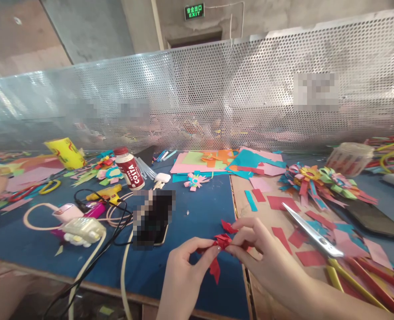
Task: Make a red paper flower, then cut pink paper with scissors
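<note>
the folded red paper piece (223, 241) sits between the fingertips of the left hand (183, 269) and right hand (262, 253), both pinching it. it looks light, thin, easily creased; best gripped gently at its folded centre.

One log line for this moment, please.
left hand: pinches red paper piece | right hand: pinches it too | scissors: on cardboard, right of hands

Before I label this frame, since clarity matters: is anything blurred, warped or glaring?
Head view: left hand, right hand and red paper piece are fairly sharp; the phone is pixelated; the perforated screen bows with wide-angle distortion and carries glare at left.
</note>
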Motion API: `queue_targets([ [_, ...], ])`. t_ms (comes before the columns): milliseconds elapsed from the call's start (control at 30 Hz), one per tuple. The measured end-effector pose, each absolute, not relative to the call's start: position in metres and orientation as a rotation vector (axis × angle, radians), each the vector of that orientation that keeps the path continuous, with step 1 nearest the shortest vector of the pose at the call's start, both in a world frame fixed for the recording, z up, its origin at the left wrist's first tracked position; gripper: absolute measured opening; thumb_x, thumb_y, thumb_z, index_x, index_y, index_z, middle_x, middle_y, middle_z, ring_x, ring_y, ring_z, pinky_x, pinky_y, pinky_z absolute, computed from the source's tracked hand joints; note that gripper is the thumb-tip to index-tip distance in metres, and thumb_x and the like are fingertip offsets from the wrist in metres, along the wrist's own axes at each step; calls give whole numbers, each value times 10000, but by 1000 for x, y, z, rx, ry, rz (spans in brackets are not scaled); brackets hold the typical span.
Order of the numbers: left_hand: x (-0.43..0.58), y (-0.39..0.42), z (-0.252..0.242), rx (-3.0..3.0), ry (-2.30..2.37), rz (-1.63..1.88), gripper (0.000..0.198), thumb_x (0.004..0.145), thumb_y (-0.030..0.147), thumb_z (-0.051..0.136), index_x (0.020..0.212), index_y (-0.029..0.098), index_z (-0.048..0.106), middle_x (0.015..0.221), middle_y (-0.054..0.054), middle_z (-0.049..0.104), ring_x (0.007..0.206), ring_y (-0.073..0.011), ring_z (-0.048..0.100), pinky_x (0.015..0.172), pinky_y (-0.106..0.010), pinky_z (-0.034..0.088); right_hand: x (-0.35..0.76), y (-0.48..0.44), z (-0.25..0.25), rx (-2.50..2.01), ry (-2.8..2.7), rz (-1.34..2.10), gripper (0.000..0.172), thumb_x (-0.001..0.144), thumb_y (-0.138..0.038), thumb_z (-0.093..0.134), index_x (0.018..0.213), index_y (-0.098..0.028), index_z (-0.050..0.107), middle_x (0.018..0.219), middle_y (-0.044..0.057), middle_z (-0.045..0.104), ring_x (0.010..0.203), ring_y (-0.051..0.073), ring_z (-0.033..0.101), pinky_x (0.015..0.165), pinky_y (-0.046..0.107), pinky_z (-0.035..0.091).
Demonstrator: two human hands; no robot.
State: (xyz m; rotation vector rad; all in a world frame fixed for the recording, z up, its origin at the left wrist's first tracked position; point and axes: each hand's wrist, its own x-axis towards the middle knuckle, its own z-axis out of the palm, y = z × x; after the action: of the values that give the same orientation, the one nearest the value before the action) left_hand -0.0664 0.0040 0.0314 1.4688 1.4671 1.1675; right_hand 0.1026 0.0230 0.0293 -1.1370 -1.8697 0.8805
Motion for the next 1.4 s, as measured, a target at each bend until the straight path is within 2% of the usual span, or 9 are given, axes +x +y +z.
queue_targets([
  [467, -66, 5, 32, 1399, 1480, 1143, 163, 736, 335, 625, 705, 196, 705, 712, -14, 699, 713, -186, 616, 686, -244, 445, 102, 23, 24, -1116, -1844, 921, 164, 868, -222, 459, 996, -266, 367, 731, -44, 585, 796, 142, 592, 761, 302, 451],
  [900, -66, 5, 32, 1416, 1484, 1144, 176, 739, 346, 622, 703, 189, 693, 710, -18, 695, 719, -189, 616, 687, -247, 444, 97, 25, 15, -1114, -1788, 929, 183, 858, -239, 478, 1003, -258, 369, 686, -54, 571, 696, 138, 581, 691, 293, 458],
  [1133, -68, 5, 31, 1466, 1490, 1102, 165, 748, 341, 620, 717, 194, 690, 735, -11, 704, 728, -179, 616, 696, -243, 451, 97, 24, 19, -1113, -1806, 844, 113, 843, -209, 518, 852, -240, 410, 740, -34, 586, 710, 123, 591, 681, 259, 464],
  [1400, -68, 5, 31, 1526, 1472, 1118, 158, 774, 315, 600, 713, 184, 664, 727, -17, 680, 730, -174, 606, 694, -239, 452, 98, 25, 19, -1067, -1844, 814, 149, 856, -189, 496, 955, -256, 408, 698, -53, 591, 710, 124, 608, 653, 251, 481],
])
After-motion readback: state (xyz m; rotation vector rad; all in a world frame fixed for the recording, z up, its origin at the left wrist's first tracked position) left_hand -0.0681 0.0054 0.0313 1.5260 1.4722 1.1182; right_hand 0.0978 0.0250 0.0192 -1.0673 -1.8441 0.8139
